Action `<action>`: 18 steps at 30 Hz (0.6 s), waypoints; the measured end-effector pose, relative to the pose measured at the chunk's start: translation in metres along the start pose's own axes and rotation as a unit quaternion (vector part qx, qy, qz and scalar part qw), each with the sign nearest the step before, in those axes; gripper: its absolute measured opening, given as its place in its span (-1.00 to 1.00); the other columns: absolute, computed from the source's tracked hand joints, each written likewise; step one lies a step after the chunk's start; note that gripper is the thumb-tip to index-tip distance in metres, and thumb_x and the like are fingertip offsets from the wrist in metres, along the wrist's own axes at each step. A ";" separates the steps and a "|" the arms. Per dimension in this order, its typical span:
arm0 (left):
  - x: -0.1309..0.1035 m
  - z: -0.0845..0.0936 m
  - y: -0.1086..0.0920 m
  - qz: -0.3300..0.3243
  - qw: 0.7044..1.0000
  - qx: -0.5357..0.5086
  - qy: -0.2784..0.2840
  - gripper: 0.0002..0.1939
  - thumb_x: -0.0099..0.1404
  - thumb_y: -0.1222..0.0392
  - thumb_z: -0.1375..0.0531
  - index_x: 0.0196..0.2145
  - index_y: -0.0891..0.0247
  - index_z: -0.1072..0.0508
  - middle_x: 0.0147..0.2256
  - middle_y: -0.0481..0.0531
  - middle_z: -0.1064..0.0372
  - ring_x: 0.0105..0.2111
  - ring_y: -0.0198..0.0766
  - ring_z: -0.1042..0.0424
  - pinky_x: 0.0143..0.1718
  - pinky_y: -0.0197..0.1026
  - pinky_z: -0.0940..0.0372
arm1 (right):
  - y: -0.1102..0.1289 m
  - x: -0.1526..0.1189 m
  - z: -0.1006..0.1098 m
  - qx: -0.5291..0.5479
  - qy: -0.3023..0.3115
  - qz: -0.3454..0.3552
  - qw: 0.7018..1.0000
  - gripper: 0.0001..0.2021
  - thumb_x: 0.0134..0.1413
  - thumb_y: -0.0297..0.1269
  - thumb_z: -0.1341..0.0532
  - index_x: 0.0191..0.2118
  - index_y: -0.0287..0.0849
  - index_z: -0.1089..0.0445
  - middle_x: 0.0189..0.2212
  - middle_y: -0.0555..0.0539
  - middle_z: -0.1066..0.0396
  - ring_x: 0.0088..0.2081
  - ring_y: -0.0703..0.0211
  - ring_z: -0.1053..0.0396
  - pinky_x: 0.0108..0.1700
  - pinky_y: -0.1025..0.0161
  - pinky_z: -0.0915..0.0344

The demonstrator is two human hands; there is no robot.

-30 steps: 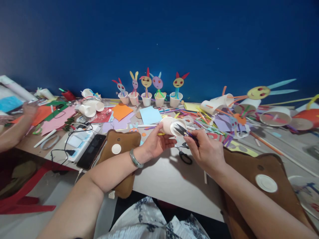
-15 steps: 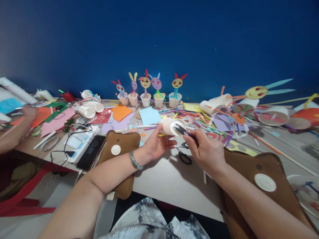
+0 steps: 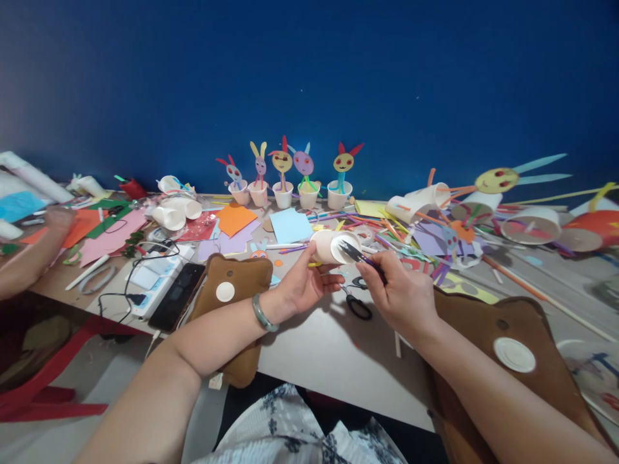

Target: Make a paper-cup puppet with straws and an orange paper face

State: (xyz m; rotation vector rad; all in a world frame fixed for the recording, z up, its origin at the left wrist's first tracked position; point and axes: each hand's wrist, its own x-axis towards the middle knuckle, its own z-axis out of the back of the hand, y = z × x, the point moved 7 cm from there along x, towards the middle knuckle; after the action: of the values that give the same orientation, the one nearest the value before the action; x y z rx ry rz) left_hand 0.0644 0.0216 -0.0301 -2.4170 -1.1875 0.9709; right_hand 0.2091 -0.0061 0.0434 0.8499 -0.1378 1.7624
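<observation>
A white paper cup (image 3: 321, 247) lies on its side in the grip of my left hand (image 3: 305, 281), its round base turned to the right. My left thumb is on the near side of the cup, and the other fingers curl under it. In my right hand (image 3: 407, 289) is a pair of dark scissors (image 3: 360, 254), its pointed tips against the cup's base. Whether the tips pierce the base, I cannot tell. Below the cup, black-handled scissors (image 3: 358, 307) rest on the table.
Several cups with paper rabbit figures (image 3: 339, 192) line the blue wall. Brown plush pouches (image 3: 242, 283) flank my arms. A power strip (image 3: 162, 277) and phone (image 3: 176, 296) are on the left, near another person's hand (image 3: 58, 219). Pipe cleaners and coloured paper (image 3: 291, 225) cover the back.
My hands, the cup and the scissors stay almost still; the scissor tips shift very slightly on the base. The other person's hand at far left moves a little.
</observation>
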 end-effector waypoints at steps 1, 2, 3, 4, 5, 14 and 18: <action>0.000 0.000 0.000 0.001 1.000 0.000 0.000 -0.43 0.54 -0.16 0.08 -0.10 0.34 -0.55 -0.44 0.11 -0.53 -0.52 -0.21 -0.50 -0.42 -0.19 -0.38 | 0.000 0.000 0.000 -0.001 -0.002 0.002 1.000 -0.50 0.40 0.13 0.03 -0.29 -0.15 -0.43 -0.60 -0.06 -0.41 -0.62 0.20 -0.25 -0.50 0.27 0.00; -0.001 -0.001 0.000 0.002 1.000 0.001 0.000 -0.42 0.54 -0.16 0.08 -0.10 0.34 -0.55 -0.44 0.11 -0.53 -0.52 -0.21 -0.50 -0.42 -0.20 -0.37 | 0.001 0.000 0.001 -0.001 -0.004 0.004 1.000 -0.51 0.40 0.12 0.03 -0.29 -0.15 -0.43 -0.60 -0.05 -0.40 -0.62 0.21 -0.25 -0.50 0.28 -0.01; -0.001 -0.001 0.000 0.003 1.000 0.001 0.001 -0.42 0.54 -0.16 0.08 -0.09 0.35 -0.54 -0.44 0.10 -0.53 -0.52 -0.21 -0.50 -0.42 -0.20 -0.37 | 0.001 0.000 0.001 -0.001 -0.006 0.006 1.000 -0.51 0.40 0.12 0.02 -0.29 -0.15 -0.43 -0.61 -0.04 -0.40 -0.62 0.21 -0.24 -0.50 0.28 -0.01; -0.001 -0.002 0.000 0.003 1.000 0.002 0.002 -0.43 0.54 -0.16 0.08 -0.08 0.35 -0.54 -0.44 0.10 -0.53 -0.52 -0.21 -0.50 -0.42 -0.20 -0.38 | 0.001 0.000 0.001 0.001 -0.008 0.008 1.000 -0.51 0.40 0.12 0.02 -0.30 -0.15 -0.43 -0.61 -0.04 -0.39 -0.62 0.22 -0.24 -0.50 0.28 -0.01; -0.001 -0.002 0.000 0.002 1.000 0.002 0.004 -0.43 0.54 -0.16 0.08 -0.08 0.35 -0.53 -0.44 0.10 -0.53 -0.53 -0.21 -0.50 -0.43 -0.20 -0.38 | 0.001 0.000 0.001 0.003 -0.010 0.010 1.000 -0.51 0.40 0.12 0.01 -0.31 -0.15 -0.43 -0.61 -0.03 -0.39 -0.63 0.22 -0.24 -0.51 0.28 -0.01; -0.001 -0.002 0.001 0.005 1.000 0.007 0.014 -0.41 0.54 -0.17 0.09 0.02 0.36 -0.50 -0.40 0.10 -0.54 -0.52 -0.22 -0.50 -0.42 -0.20 -0.38 | 0.002 0.000 0.006 0.037 -0.032 0.022 0.999 -0.55 0.41 0.09 -0.04 -0.33 -0.16 -0.41 -0.60 0.01 -0.39 -0.65 0.28 -0.21 -0.52 0.29 -0.05; -0.001 -0.002 0.001 0.005 1.000 0.011 0.015 -0.41 0.54 -0.16 0.10 0.04 0.34 -0.51 -0.37 0.11 -0.54 -0.51 -0.22 -0.49 -0.40 -0.19 -0.37 | 0.004 0.000 0.008 0.054 -0.032 0.026 0.998 -0.57 0.41 0.08 -0.06 -0.33 -0.15 -0.40 -0.60 0.02 -0.39 -0.66 0.30 -0.22 -0.52 0.31 -0.07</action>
State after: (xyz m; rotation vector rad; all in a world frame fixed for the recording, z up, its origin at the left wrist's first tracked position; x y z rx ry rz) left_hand 0.0663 0.0200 -0.0286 -2.4134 -1.1508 0.9425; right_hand 0.2098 -0.0113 0.0511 0.9906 -0.1080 1.8048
